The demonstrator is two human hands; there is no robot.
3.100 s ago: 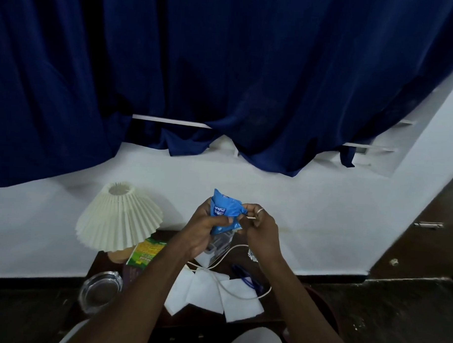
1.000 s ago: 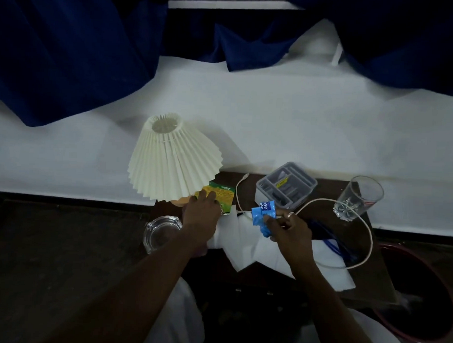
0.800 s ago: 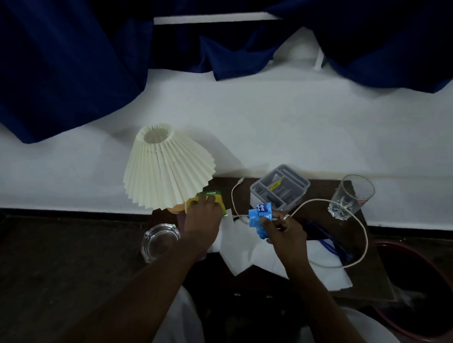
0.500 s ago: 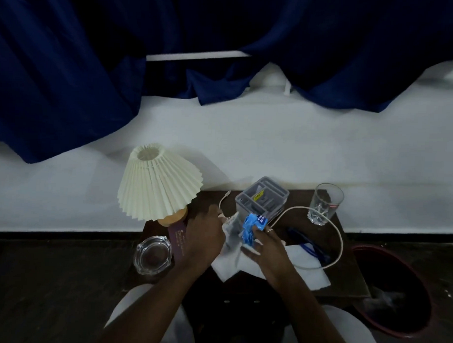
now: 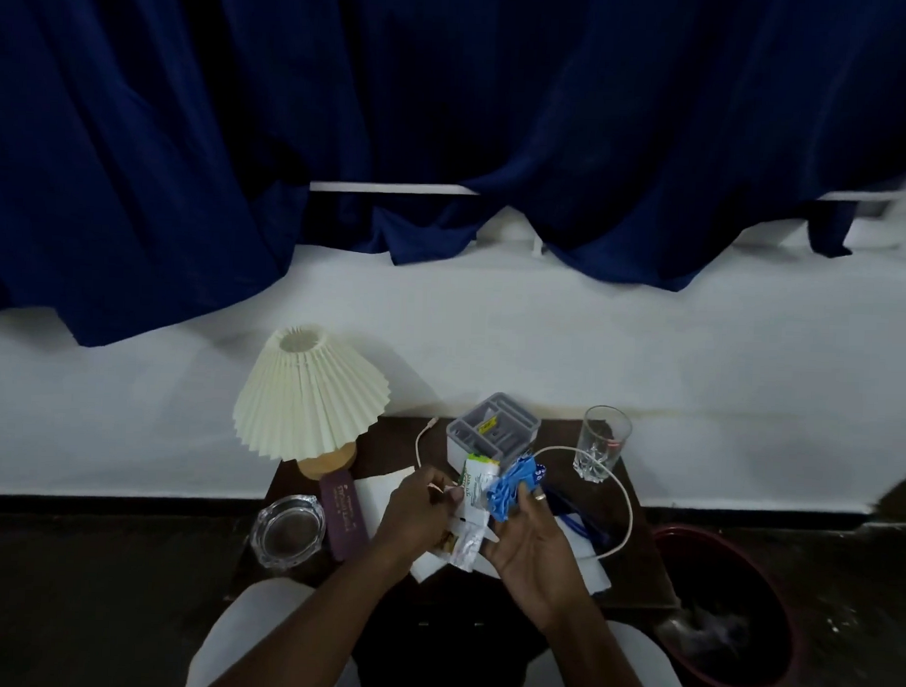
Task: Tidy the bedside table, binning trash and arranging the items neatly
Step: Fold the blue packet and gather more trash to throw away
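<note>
- L hand [image 5: 418, 514] over table [image 5: 632, 581] centre, fingers pinched on a white-green wrapper [image 5: 473, 503], which hangs down between the two hands.
- R hand [image 5: 529, 538] just at 3 o'clock of L hand, palm half up, fingers curled round a crumpled blue wrapper [image 5: 512, 486]; ring on one finger.
- Blue wrapper touches the white-green one at its 3 o'clock side; both held above the table, not lying on it.
- White papers [image 5: 594, 572] flat on the table under the hands, partly hidden.
- Lamp [image 5: 310, 400] w/ pleated cream shade at 10 o'clock of the hands, upright, wood base at table's back-left corner.
- Maroon case [image 5: 343, 514] just at 6 o'clock of lamp base, lying flat; gold print too small to read.
- Ashtray [image 5: 290, 533], clear glass, at 9 o'clock of the hands, beside the case, at table's left edge.
- Grey organizer [image 5: 494, 432] at 12 o'clock of the hands, near the wall; contents unclear.
- Glass [image 5: 602, 443] upright at 2 o'clock, near table's back-right corner.
- White cable [image 5: 625, 503] loops from behind the hands round past the glass; a 2nd end lies between lamp and organizer.
- Bin [image 5: 768, 678], dark red, on the floor at 4 o'clock, just beside the table; smth pale inside, can't tell what.
- Blue curtain [image 5: 449, 112] hangs at 12 o'clock over the white wall.
</note>
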